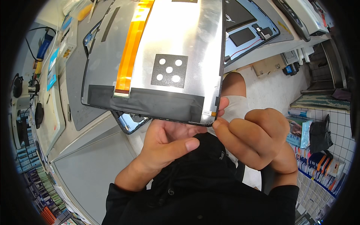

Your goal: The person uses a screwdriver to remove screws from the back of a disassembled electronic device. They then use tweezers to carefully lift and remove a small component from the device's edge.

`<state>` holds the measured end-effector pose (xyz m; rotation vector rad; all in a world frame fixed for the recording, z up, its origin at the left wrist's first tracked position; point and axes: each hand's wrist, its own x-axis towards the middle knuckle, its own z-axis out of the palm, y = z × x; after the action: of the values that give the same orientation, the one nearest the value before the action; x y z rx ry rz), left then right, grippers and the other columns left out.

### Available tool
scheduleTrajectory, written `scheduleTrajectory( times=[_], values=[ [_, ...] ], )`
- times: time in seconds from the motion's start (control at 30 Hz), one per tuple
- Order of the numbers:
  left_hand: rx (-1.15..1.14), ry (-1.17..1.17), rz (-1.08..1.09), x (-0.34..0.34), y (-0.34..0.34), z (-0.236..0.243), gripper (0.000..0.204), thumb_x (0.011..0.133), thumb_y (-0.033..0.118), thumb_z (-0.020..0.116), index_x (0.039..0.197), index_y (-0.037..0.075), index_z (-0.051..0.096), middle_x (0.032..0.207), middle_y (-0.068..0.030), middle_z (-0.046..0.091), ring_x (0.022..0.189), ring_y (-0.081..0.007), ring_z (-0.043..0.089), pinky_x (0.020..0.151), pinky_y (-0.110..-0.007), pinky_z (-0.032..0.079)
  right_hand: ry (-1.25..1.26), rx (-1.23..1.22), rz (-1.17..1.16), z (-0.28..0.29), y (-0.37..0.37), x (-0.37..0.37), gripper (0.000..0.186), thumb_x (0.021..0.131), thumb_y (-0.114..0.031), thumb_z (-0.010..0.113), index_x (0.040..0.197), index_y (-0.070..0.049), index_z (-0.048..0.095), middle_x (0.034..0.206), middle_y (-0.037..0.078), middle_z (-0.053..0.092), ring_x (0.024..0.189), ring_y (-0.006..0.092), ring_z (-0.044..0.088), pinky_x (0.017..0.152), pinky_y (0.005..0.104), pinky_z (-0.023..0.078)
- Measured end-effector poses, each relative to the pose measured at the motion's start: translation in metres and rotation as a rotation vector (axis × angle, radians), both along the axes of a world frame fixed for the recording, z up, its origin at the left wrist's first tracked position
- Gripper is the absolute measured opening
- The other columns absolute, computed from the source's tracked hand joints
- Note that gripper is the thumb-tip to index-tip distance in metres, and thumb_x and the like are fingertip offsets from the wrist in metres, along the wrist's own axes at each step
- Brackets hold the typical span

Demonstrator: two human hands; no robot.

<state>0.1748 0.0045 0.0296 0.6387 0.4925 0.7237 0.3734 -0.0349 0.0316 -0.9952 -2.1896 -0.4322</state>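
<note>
At centre: a silver-backed panel [144,71], crossed by an orange ribbon cable [129,52] and edged with black tape [157,105], partly covering the upturned left hand [167,142], thumb spread wide, grip impossible to tell, and just beside the right hand [255,138], pinched narrow near the lower-right corner. Beyond, on the table [88,135]: a blue-lined casing [234,50].
</note>
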Motion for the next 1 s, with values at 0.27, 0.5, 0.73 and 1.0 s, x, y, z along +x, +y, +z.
scheduleTrajectory(
  times=[0.27,0.5,0.73,1.0],
  values=[
    [0.020,0.001,-0.019,-0.003,0.000,-0.002,0.083,0.077,0.004,0.062,0.148,-0.011,0.019,0.144,-0.0369,0.038,0.137,-0.0409,0.041,0.116,-0.050,0.029,-0.036,0.088,0.049,0.004,0.013,-0.001,0.015,0.063,-0.004,0.070,0.077,-0.010,0.069,0.087,-0.004,0.057,0.060,0.0092,0.047,0.043,0.0232,0.022],
    [0.036,0.022,-0.053,-0.008,0.002,-0.006,0.081,0.079,0.004,0.061,0.149,-0.009,0.021,0.146,-0.0334,0.038,0.140,-0.0411,0.037,0.113,-0.048,0.034,0.055,0.064,0.079,-0.003,0.018,-0.001,0.018,0.060,-0.006,0.071,0.077,-0.009,0.068,0.086,-0.002,0.057,0.058,0.0108,0.048,0.044,0.0228,0.025],
    [0.053,-0.002,-0.060,-0.008,0.003,-0.009,0.079,0.081,0.009,0.062,0.149,-0.007,0.024,0.148,-0.0299,0.039,0.141,-0.0403,0.036,0.111,-0.048,0.035,0.129,-0.039,0.066,-0.004,0.020,0.002,0.029,0.053,-0.012,0.072,0.081,-0.007,0.068,0.077,0.000,0.056,0.056,0.0152,0.049,0.047,0.0278,0.036],
    [0.021,0.020,-0.059,-0.008,0.003,-0.006,0.082,0.080,0.012,0.064,0.150,-0.005,0.025,0.148,-0.0336,0.036,0.136,-0.0386,0.043,0.106,-0.042,0.041,0.171,-0.131,0.031,-0.002,0.013,0.004,0.028,0.059,-0.010,0.076,0.086,-0.010,0.070,0.078,0.002,0.055,0.058,0.0181,0.052,0.047,0.0290,0.040]
  ],
)
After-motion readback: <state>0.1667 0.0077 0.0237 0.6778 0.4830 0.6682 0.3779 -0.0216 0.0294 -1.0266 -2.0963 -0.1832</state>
